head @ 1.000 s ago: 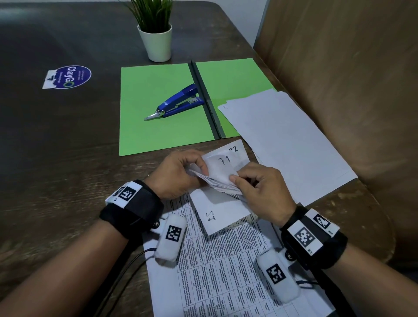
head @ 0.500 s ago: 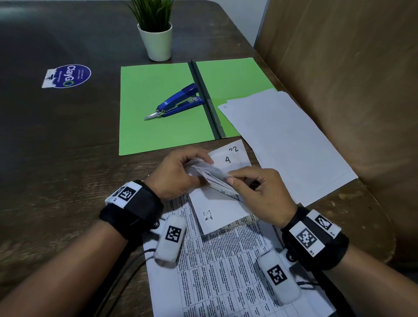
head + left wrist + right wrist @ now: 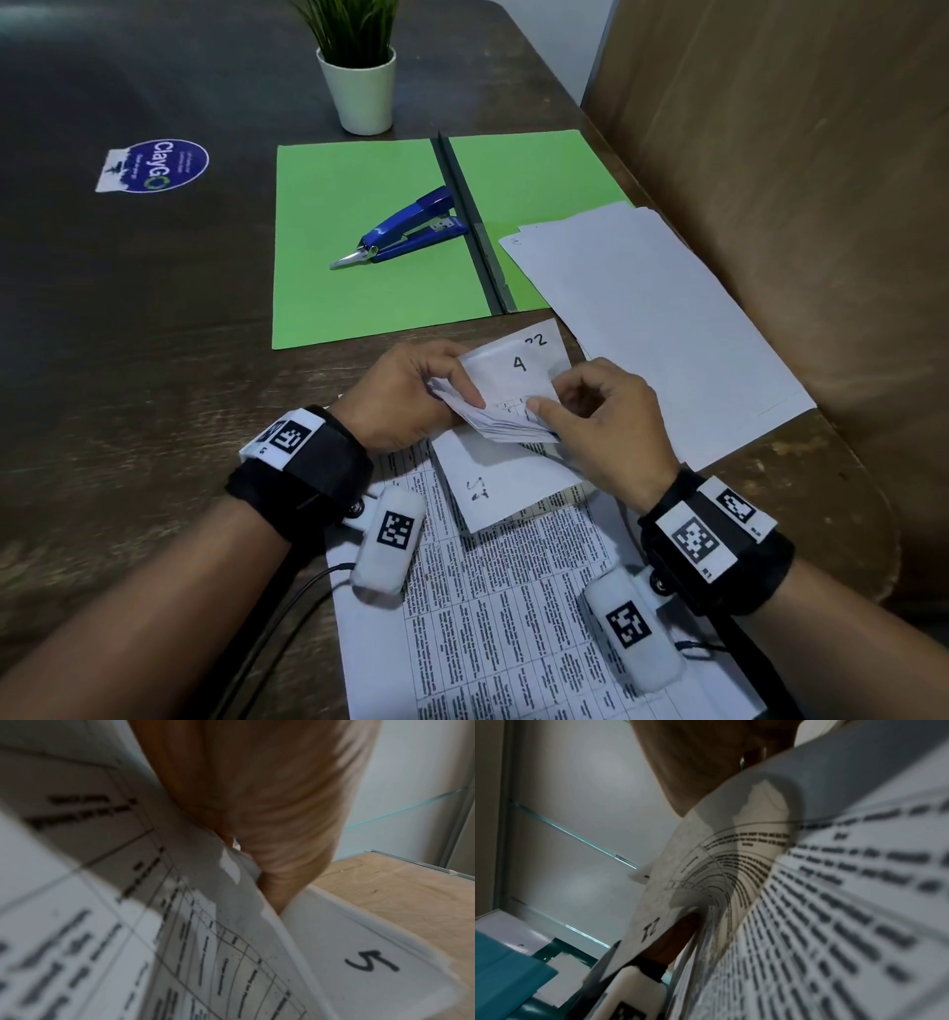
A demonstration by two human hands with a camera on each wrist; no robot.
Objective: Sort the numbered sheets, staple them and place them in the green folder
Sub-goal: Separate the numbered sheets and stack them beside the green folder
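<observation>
Small stack of numbered sheets (image 3: 506, 406) held just above the bench's (image 3: 128, 360) near edge, top one marked 4. Left hand (image 3: 411, 395) fingers pinching the stack's left end; right hand (image 3: 611, 426) fingers pinching its right end. Green folder (image 3: 359, 288) lying open toward the far right corner, blue stapler (image 3: 411, 226) on its left leaf.

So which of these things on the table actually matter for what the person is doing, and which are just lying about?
Part of the job:
- numbered sheets, gripped by left hand and right hand
- blue stapler
- green folder, open

Just lying about:
- potted plant
- round sticker
</observation>
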